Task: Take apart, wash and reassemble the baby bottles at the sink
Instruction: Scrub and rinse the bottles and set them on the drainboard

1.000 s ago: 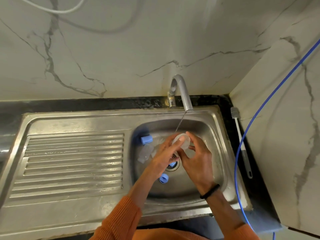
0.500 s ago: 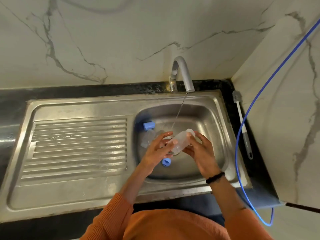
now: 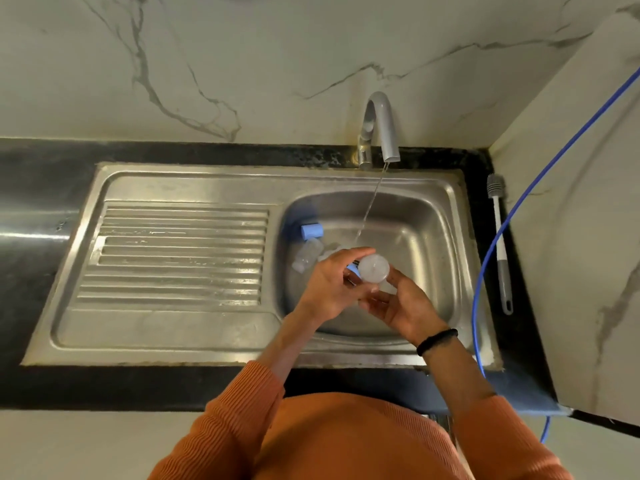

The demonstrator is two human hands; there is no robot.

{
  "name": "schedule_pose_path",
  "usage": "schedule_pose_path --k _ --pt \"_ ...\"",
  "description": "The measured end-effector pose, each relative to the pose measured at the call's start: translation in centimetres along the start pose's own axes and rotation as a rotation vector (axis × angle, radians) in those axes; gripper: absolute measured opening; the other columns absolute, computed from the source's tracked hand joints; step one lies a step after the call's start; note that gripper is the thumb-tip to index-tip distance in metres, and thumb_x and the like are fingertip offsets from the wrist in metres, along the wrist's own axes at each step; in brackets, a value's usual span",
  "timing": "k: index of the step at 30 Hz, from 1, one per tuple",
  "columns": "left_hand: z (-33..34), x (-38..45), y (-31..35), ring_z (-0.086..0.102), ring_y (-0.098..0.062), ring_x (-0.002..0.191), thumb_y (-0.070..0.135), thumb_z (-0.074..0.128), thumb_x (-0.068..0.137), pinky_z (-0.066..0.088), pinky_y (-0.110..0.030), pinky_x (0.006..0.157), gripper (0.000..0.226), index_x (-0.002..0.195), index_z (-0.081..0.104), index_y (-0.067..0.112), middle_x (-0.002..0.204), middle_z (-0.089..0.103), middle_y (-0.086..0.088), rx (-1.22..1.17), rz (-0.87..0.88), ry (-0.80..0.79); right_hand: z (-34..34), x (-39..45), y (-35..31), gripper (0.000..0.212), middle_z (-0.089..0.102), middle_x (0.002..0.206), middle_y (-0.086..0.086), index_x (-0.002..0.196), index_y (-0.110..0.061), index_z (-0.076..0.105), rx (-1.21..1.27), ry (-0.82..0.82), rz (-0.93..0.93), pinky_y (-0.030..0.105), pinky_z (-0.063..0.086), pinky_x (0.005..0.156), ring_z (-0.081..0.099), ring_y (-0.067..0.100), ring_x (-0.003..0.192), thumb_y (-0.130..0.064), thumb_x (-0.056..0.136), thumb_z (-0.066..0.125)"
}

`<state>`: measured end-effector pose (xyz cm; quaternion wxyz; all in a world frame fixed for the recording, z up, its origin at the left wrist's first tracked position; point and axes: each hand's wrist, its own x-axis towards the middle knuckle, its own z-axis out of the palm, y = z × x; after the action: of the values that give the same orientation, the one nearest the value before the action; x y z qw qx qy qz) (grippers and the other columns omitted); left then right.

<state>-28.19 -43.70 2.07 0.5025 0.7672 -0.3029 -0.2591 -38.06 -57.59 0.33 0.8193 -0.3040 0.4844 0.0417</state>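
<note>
Head view: a person stands at a steel sink (image 3: 446, 202) set in a black worktop (image 3: 41, 188), tap (image 3: 382, 126) running.
Bottle in hand: 1 clear baby bottle (image 3: 373, 268), held over the basin just below the thin water stream, its round end facing the camera.
Left hand (image 3: 332, 285): fingers curled around the bottle's side, gripping it.
Right hand (image 3: 403, 306): cupped under and beside the bottle, fingers bent against it; whether it truly clasps or only steadies is hard to tell.
Risk 1: wet plastic could slip from the fingers and drop onto the parts lying in the basin.
Risk 2: the stream may miss the bottle's mouth if the bottle tilts away, leaving it unrinsed.
Risk 3: small parts near the drain could wash toward it.
Count, basin: 1 blue cap (image 3: 311, 231), 1 more clear bottle (image 3: 306, 256), 1 blue piece partly hidden behind the left hand.
Count, worktop: 1 bottle brush (image 3: 498, 233) lying right of the sink, untouched; 1 blue hose (image 3: 519, 202) beside it.
</note>
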Motion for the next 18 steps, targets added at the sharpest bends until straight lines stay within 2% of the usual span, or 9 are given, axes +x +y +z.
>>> schedule_pose_path --k 2,4,6,9,13,14,16,18 --pt "0.5 -0.1 0.0 0.07 -0.007 0.082 0.025 0.091 0.077 0.055 -0.017 0.08 0.066 0.137 0.064 0.025 0.127 0.067 0.005 0.037 -0.042 0.039 -0.8 -0.2 0.0 0.032 0.073 0.114 0.016 0.133 -0.015 0.062 -0.311 0.121 -0.127 0.045 0.062 0.086 0.072 0.028 0.093 -0.024 0.104 0.055" --pt "0.7 -0.4 -0.1 0.067 -0.005 0.084 0.026 0.09 0.078 0.054 -0.018 0.082 0.065 0.137 0.064 0.025 0.126 0.068 0.004 0.08 -0.083 0.083 -1.5 -0.6 0.0 0.044 0.066 0.127 0.004 0.139 -0.026 0.056 -0.707 0.217 -0.392 0.04 0.061 0.09 0.069 0.016 0.102 -0.01 0.097 0.055" --pt "0.5 -0.6 -0.2 0.064 -0.006 0.09 0.028 0.089 0.079 0.051 -0.013 0.083 0.064 0.137 0.063 0.023 0.124 0.069 0.003 0.102 -0.126 0.119 -1.5 -0.9 -0.1 0.054 0.062 0.128 -0.014 0.135 -0.037 0.055 -0.953 0.123 -0.639 0.027 0.057 0.09 0.062 -0.002 0.108 -0.009 0.091 0.068" --pt "0.3 -1.0 -0.3 0.065 -0.005 0.093 0.036 0.089 0.079 0.046 -0.006 0.08 0.062 0.135 0.065 0.024 0.117 0.071 0.007 0.093 -0.216 0.175 -0.5 -1.4 -0.2 0.057 0.059 0.123 -0.029 0.126 -0.05 0.054 -1.05 -0.053 -0.78 0.012 0.05 0.088 0.058 -0.007 0.111 -0.027 0.084 0.084" --pt "-0.7 -1.5 -0.3 0.066 0.006 0.086 0.049 0.087 0.078 0.047 -0.002 0.075 0.062 0.132 0.063 0.031 0.098 0.07 0.016 -0.055 -0.387 0.293 2.1 -0.7 -0.4 0.053 0.069 0.112 -0.021 0.126 -0.034 0.062 -1.08 -0.086 -0.799 0.014 0.054 0.081 0.064 -0.004 0.101 -0.041 0.079 0.087" --pt "-1.2 -1.5 -0.4 0.068 0.004 0.087 0.052 0.086 0.078 0.048 -0.004 0.076 0.063 0.133 0.062 0.031 0.098 0.07 0.015 -0.084 -0.427 0.328 2.7 -0.5 -0.5 0.053 0.07 0.107 -0.02 0.124 -0.034 0.062 -1.082 -0.089 -0.784 0.014 0.054 0.077 0.065 -0.006 0.096 -0.043 0.078 0.088" --pt "-2.6 -1.6 -0.8 0.072 -0.009 0.091 0.053 0.083 0.081 0.057 -0.017 0.081 0.06 0.131 0.065 0.024 0.104 0.075 0.004 -0.176 -0.494 0.383 4.0 0.0 -0.7 0.052 0.072 0.099 -0.017 0.117 -0.039 0.062 -1.075 -0.091 -0.739 0.015 0.056 0.073 0.068 -0.005 0.088 -0.05 0.074 0.089" --pt "-4.5 -1.9 -1.5 0.074 -0.016 0.088 0.047 0.079 0.088 0.058 -0.02 0.071 0.048 0.124 0.071 0.016 0.106 0.077 -0.004 -0.29 -0.507 0.424 5.9 0.6 -0.8 0.052 0.076 0.097 -0.01 0.112 -0.037 0.064 -1.05 -0.11 -0.662 0.026 0.062 0.074 0.073 0.001 0.084 -0.057 0.071 0.09"
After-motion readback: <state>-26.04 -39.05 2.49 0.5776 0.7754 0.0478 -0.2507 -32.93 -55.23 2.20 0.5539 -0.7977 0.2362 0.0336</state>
